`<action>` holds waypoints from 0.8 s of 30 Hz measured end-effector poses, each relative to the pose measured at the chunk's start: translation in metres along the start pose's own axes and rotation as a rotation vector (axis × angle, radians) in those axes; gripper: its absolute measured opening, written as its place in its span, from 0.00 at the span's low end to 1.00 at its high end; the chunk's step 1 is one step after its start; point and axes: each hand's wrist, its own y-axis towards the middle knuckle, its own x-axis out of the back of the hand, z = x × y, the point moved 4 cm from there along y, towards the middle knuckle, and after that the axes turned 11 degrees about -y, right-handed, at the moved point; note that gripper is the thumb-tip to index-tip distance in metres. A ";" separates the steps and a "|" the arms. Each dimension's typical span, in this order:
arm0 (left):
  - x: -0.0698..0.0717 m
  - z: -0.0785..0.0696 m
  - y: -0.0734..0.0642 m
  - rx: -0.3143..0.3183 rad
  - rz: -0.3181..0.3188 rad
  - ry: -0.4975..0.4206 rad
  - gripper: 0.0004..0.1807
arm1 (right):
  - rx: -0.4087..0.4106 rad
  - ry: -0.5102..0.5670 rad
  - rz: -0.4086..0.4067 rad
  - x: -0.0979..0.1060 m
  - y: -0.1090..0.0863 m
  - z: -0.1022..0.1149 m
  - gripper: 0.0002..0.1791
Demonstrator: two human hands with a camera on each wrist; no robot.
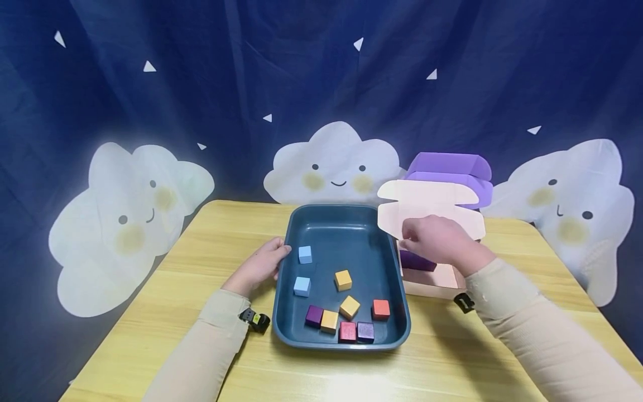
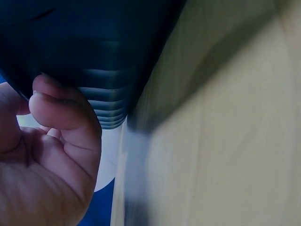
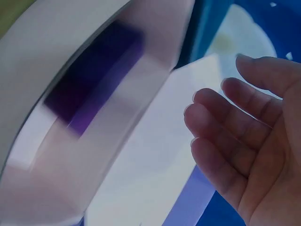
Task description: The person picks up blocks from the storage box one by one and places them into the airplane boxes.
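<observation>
Left hand (image 1: 261, 262) gripping tray (image 1: 341, 219), right hand (image 1: 439, 240) hovering over pink box (image 1: 427, 289)

The left hand is grasping the dark blue tray by its left side, thumb at the rim and fingers curling beneath. The right hand is holding nothing; its fingers are bending loosely above the pink box, which is standing just right of the tray with its lid (image 1: 437, 195) raised. Inside that box, a dark purple piece (image 1: 416, 261) is lying, blurred in the right wrist view.

On the tray floor, 9 cubes are resting: 2 light blue cubes (image 1: 305, 254) on the left, 3 yellow cubes (image 1: 343, 280) around the middle and near end, and 2 red cubes (image 1: 380, 310) and 2 purple cubes (image 1: 314, 316) near the closest edge. A purple box (image 1: 447, 164) is standing open behind the pink box. The table (image 1: 281, 368) is carrying everything.
</observation>
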 end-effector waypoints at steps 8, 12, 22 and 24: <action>0.002 0.001 0.001 0.014 0.002 -0.004 0.14 | 0.091 0.050 0.004 0.008 0.030 0.058 0.05; 0.001 0.001 0.000 0.018 -0.002 -0.018 0.14 | 0.157 0.058 0.033 0.012 0.046 0.086 0.05; 0.000 0.001 0.000 0.019 0.006 -0.056 0.12 | 0.506 0.133 0.153 -0.003 0.061 0.160 0.07; 0.000 0.000 0.000 0.016 0.010 -0.059 0.12 | 0.561 0.128 0.191 -0.010 0.059 0.173 0.08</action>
